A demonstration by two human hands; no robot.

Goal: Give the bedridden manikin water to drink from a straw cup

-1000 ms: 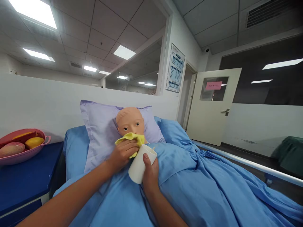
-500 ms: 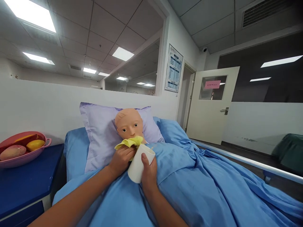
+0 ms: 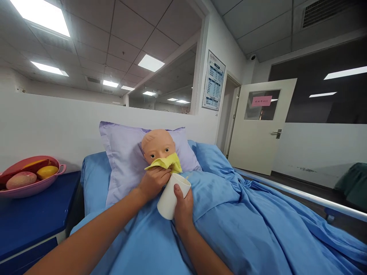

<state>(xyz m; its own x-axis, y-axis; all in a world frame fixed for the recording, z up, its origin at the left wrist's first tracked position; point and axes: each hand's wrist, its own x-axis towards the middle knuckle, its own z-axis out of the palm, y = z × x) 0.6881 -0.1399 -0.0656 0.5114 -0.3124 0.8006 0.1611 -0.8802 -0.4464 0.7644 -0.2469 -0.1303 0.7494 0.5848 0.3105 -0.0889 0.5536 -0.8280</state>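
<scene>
A training mannequin (image 3: 157, 143) lies in a bed, its head on a lilac pillow (image 3: 123, 160), covered by a blue blanket (image 3: 229, 221). My left hand (image 3: 153, 182) is closed round a yellow cloth (image 3: 168, 162) and presses it over the mannequin's mouth and nose. My right hand (image 3: 183, 204) grips a white cup (image 3: 172, 196) from below, tilted just under the cloth at the mannequin's chin.
A dark blue bedside cabinet (image 3: 31, 217) at the left carries a pink bowl (image 3: 31, 187) with fruit. A white partition wall (image 3: 51, 126) stands behind the bed. A bed rail (image 3: 301, 196) runs along the right side. A white door (image 3: 258, 126) stands open at the back right.
My left hand lowered the yellow cloth to the mannequin's chin, then raised it again over the mouth and nose. The cup stayed close under the chin.
</scene>
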